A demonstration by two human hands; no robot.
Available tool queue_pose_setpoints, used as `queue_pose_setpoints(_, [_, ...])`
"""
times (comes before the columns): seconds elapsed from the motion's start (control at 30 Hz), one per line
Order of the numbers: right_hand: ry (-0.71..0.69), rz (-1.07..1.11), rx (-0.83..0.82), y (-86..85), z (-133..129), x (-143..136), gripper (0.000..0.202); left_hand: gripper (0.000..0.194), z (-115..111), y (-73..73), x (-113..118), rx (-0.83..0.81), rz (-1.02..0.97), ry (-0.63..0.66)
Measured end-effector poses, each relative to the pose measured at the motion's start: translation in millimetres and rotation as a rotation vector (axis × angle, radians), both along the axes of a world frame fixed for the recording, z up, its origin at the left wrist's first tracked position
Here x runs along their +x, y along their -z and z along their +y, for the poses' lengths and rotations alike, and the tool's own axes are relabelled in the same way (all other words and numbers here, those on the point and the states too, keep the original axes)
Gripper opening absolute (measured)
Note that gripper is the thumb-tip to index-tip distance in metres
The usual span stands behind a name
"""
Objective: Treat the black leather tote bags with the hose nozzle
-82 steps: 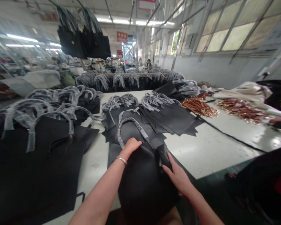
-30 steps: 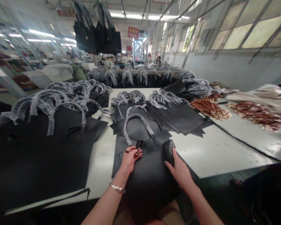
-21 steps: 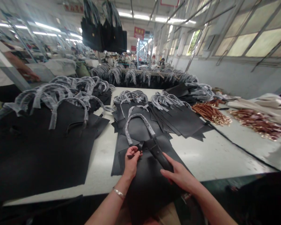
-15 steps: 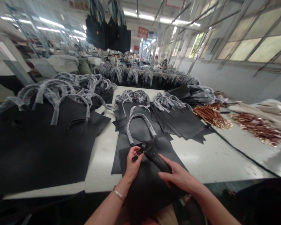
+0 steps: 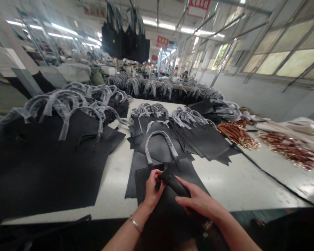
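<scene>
Bag pieces (image 5: 75, 167) lie on the table (image 5: 217, 177) at left. I see straps (image 5: 238, 135) right of the middle.

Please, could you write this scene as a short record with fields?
Left hand: pinches a small black strip, partly hidden
Right hand: grips a long, dark, rounded piece
Under both hands: flat black leather-like panel
Beyond hands: arched handle in clear plastic wrap
Left side: black panels with wrapped handles
Right side: thin brown straps with gold-coloured metal ends
Surface: pale, smooth table
</scene>
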State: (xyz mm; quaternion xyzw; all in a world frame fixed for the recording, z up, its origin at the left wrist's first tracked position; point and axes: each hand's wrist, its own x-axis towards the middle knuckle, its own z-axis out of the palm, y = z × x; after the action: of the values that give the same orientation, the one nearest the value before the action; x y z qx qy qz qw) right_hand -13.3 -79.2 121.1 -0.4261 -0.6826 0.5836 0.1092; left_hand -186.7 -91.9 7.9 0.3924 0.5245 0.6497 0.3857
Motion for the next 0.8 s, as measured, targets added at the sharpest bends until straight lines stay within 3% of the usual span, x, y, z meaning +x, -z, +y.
queue_pose_setpoints(0.17, [0.202, -0.038, 0.194, 1.3, 12.9, 0.5, 0.080, 0.018, -1.0, -8.2, -8.9, 0.035, 0.128, -0.104])
queue_pose_setpoints(0.27, [0.205, -0.037, 0.171, -4.1, 14.3, 7.5, 0.082, 0.018, 2.9, -8.1, -20.5, -0.037, 0.134, -0.177])
queue_pose_setpoints(0.37, [0.154, -0.056, 0.103, -5.1, 8.4, 15.3, 0.079, 0.028, 8.3, -7.8, -30.3, -0.221, -0.125, -0.132])
queue_pose_setpoints(0.57, [0.050, -0.029, 0.008, -1.5, -0.4, 17.9, 0.078, 0.020, 12.6, -20.5, -35.5, -0.493, -0.648, -0.013])
queue_pose_setpoints(0.8, [-0.045, 0.046, -0.157, -14.7, 2.6, 13.3, 0.079, 0.025, 11.5, -26.4, -33.8, -0.589, -0.767, 0.050])
